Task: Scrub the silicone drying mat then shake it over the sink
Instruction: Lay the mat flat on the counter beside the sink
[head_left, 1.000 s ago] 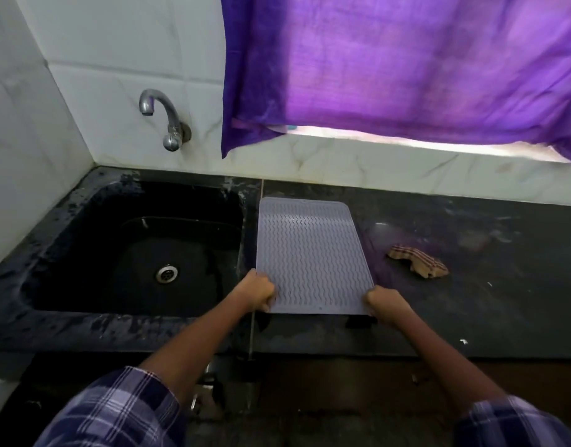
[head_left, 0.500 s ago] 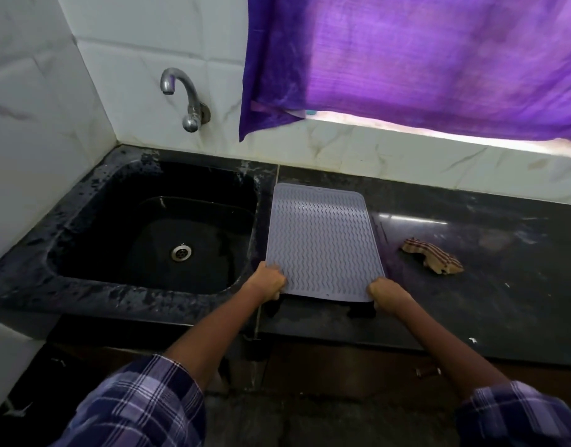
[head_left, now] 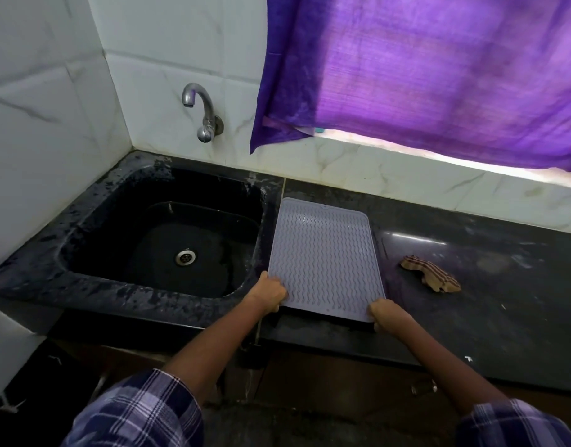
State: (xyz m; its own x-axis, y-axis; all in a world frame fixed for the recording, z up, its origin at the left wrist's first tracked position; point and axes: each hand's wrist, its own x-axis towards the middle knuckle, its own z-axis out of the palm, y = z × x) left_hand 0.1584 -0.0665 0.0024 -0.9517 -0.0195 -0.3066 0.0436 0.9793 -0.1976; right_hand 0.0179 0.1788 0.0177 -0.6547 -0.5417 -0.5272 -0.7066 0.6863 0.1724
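The grey silicone drying mat (head_left: 324, 256) lies at frame centre on the dark bench (head_left: 471, 285), just right of the sink (head_left: 84, 233), long axis running toward the top of the frame. The left hand (head_left: 269, 293) and right hand (head_left: 385, 314) have fingers pinching its near corners.

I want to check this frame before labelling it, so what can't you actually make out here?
- Head view: fingertips of the left hand and right hand curl under the drying mat.
- Mat's underside and the counter beneath it: covered by the mat.
- Window: hidden by the purple curtain.
- Brown cloth: too crumpled to identify.
- Wetness of the dark sink: unclear.
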